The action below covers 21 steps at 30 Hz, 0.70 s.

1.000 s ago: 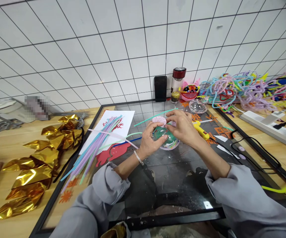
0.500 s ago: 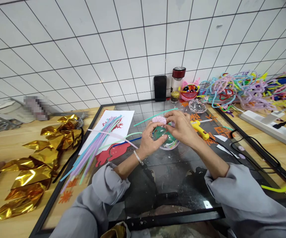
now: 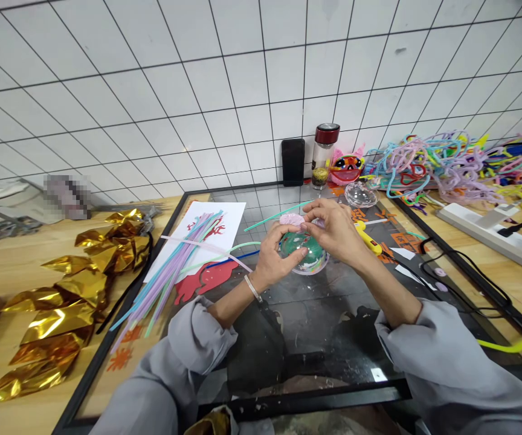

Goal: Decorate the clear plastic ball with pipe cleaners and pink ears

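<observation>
- The left hand [image 3: 273, 258] cups a clear ball [image 3: 305, 254] with green inside, fingers curled around its near left side, thumb pressed on the front.
- The right hand [image 3: 333, 232] is over the top of the ball, with its fingertips pinching a small pink fuzzy piece [image 3: 292, 220] just above the ball; whether that piece touches the ball is hard to tell from here.
- The ball is low over the middle of a dark glass board [image 3: 315, 326] with a black frame, which lies on a wooden table [image 3: 16, 266].
- A thin green stick [image 3: 270, 219] runs slanted behind the hands.
- A yellow glue gun [image 3: 367, 237] lies on the board just right of the right hand.
- A clear half shell [image 3: 360, 194] sits at the far edge of the board, apart from the hands.
- Left of the hands, a bundle of pastel sticks [image 3: 170, 272] lies across a white sheet [image 3: 215, 226] and red paper cutouts [image 3: 206, 279].
- Crumpled gold foil [image 3: 75, 290] sits on the table, well left of the board.
- By the tiled wall stand a black phone [image 3: 292, 161], a jar with a red lid [image 3: 324, 154] and a pink mask [image 3: 347, 164].
- A tangle of coloured fuzzy wires [image 3: 451, 163] fills the far right, next to a white power strip [image 3: 492, 232] with a black cable.
</observation>
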Tool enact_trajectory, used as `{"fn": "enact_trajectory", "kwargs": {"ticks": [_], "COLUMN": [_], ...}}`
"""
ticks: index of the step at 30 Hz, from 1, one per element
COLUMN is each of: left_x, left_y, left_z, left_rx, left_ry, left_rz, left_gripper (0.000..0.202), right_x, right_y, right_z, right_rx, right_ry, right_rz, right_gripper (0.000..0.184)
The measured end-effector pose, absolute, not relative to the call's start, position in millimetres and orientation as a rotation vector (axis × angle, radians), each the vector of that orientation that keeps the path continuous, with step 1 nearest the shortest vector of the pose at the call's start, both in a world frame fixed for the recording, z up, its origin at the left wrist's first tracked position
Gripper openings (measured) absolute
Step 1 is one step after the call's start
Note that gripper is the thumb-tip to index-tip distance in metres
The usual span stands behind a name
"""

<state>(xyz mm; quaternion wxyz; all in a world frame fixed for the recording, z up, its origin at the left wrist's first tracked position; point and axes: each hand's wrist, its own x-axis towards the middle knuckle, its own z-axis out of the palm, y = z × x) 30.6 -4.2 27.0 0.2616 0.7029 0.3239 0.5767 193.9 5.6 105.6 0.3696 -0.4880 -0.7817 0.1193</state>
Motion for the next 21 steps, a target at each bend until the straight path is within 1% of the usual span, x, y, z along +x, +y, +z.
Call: {"fn": "enact_trajectory", "kwargs": {"ticks": [3, 7, 14, 21], "left_x": [32.4, 34.9, 37.2, 38.7], "left_y": [-5.1, -8.2, -10.3, -8.7], "left_z": [26.4, 28.7, 31.5, 29.1], "left_rx": [1.795, 1.646, 1.541, 1.446], "left_ry": [0.853, 0.863, 0.800, 0.744], "left_rz": [1.593, 1.602, 1.589, 1.567], "left_gripper": [0.036, 0.045, 0.053, 0.050], "right_x": [193.9, 194.4, 194.2, 193.5], "right_y": [6.1, 7.1, 7.4, 6.3], "right_z": [104.2, 103.7, 103.2, 105.3], "right_rx": [-1.250, -1.247, -1.253, -1.263], "right_ry": [-2.014, -2.024, -2.038, -2.047], "right_rz": [0.297, 0.300, 0.289, 0.296], "right_gripper": [0.011, 0.010, 0.010, 0.010]}}
